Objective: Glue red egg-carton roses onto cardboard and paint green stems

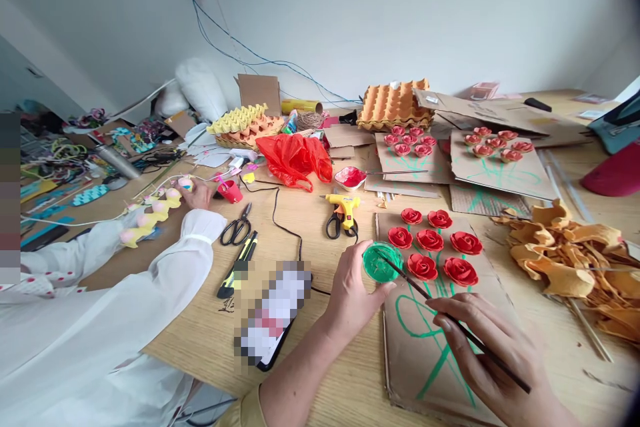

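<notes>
My left hand (357,283) grips a small round cup of green paint (376,268) by its sides, tilted toward me. In my right hand (487,340) is a thin dark paintbrush (467,333), its tip dipped into the green paint. Below both hands lies a cardboard sheet (400,373) with green painted stems and a bow shape. Several red roses (430,240) sit on its upper half. Behind it, two more cardboard sheets (505,180) carry smaller red roses (511,155) over green strokes.
A yellow glue gun (345,203), scissors (236,230), a utility knife (240,265) and a phone (275,317) lie left of the cardboard. Torn orange egg-carton pieces (570,267) are heaped at right. At left, a co-worker's hand (199,196) touches yellow carton pieces (160,210).
</notes>
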`<state>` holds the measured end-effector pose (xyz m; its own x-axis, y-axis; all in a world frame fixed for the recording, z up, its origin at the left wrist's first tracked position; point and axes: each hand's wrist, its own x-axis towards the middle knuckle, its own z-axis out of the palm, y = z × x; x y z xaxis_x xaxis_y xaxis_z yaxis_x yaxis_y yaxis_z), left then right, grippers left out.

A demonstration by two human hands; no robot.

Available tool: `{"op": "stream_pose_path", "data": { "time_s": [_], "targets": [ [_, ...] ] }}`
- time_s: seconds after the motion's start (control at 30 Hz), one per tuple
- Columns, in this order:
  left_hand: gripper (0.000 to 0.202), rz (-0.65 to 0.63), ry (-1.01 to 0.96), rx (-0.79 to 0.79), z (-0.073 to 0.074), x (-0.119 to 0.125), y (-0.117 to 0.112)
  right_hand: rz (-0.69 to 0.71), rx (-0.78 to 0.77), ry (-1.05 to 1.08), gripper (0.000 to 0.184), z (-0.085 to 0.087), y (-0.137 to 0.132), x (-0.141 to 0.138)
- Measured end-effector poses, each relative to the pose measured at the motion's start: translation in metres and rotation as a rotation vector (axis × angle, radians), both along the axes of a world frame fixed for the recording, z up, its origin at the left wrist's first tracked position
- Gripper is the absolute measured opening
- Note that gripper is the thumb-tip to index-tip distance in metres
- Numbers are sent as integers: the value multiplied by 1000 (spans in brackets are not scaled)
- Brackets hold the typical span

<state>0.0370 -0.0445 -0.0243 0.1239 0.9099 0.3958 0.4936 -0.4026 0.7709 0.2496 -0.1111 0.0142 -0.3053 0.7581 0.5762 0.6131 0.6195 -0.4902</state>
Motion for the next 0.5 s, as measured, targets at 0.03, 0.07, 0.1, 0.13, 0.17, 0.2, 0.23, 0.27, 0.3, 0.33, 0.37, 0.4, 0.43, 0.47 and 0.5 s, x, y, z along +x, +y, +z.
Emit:
{"op": "stream_pose_path", "data": {
  "time_s": [0.03,0.07,0.1,0.13,0.17,0.2,0.23,0.27,0.3,0.33,0.37,0.4,0.43,0.47,0.5],
  "targets": [
    [73,6,8,-7,-1,0,0,1,10,-1,23,1,0,-2],
    [72,9,19,-10,-1,0,0,5,18,0,22,3,0,-4],
    [72,12,31,-10,-2,1,0,10,22,3,21,6,0,-7],
    [71,13,44,-7,-2,1,0,15,24,4,19,9,0,-10],
    [70,14,55,-3,-2,1,0,17,34,3,17,12,0,-13],
    [69,18,64,4,-1,1,0,13,54,-4,15,16,0,-16],
    [69,22,71,13,-1,1,0,5,79,-20,14,19,0,-19],
    [69,27,76,22,0,1,0,-3,112,-43,14,21,0,-21],
    [70,32,79,34,0,1,0,-7,148,-68,14,23,0,-24],
    [70,37,81,48,1,0,0,-6,183,-91,14,25,1,-26],
    [70,42,82,63,1,0,0,4,204,-111,14,25,1,-28],
    [70,43,83,80,1,0,0,22,210,-124,14,25,1,-29],
    [69,41,82,97,2,0,0,42,207,-127,13,24,1,-31],
    [68,36,80,115,2,0,0,59,202,-123,13,23,1,-32],
    [66,27,77,132,2,0,0,72,197,-115,12,21,0,-34]
  ]
}}
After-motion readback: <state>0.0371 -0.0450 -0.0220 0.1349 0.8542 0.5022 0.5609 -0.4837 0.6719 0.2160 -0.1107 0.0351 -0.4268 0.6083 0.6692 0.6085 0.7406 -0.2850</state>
